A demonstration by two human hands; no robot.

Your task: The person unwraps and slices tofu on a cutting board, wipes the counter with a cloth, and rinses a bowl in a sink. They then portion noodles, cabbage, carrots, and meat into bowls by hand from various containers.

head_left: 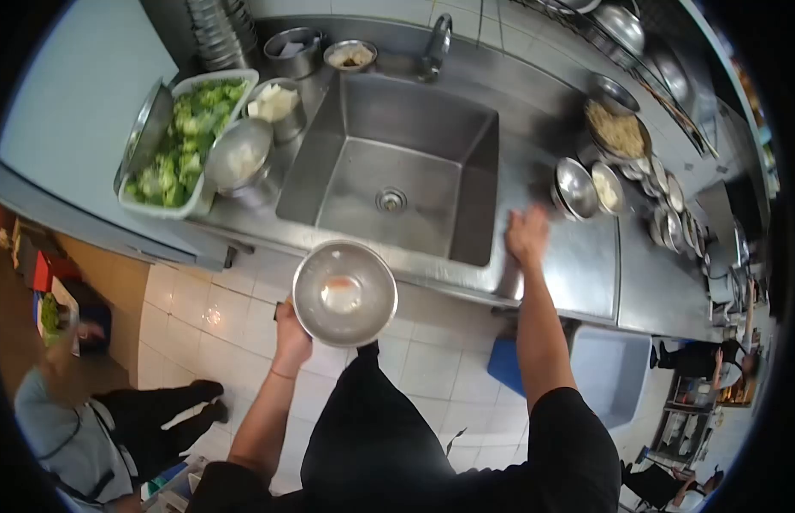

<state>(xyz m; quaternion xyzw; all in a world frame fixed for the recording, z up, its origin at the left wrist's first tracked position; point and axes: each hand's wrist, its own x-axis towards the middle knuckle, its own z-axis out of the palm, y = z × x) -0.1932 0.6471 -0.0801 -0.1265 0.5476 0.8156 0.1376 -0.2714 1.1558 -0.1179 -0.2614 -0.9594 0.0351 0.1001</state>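
Bowl [344, 292]: steel, held level above the floor, just short of the sink [397, 171]. Judged light, rigid, slippery if wet; best taken by the rim. Left hand [291, 338] grip closed on its near rim. Right hand [527, 235] spread open, empty, at the table [585, 265].

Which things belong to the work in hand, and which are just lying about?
In use: steel bowl in left hand; right hand by the sink.
Lying about: broccoli tray; small nested bowls; pan of shredded food.
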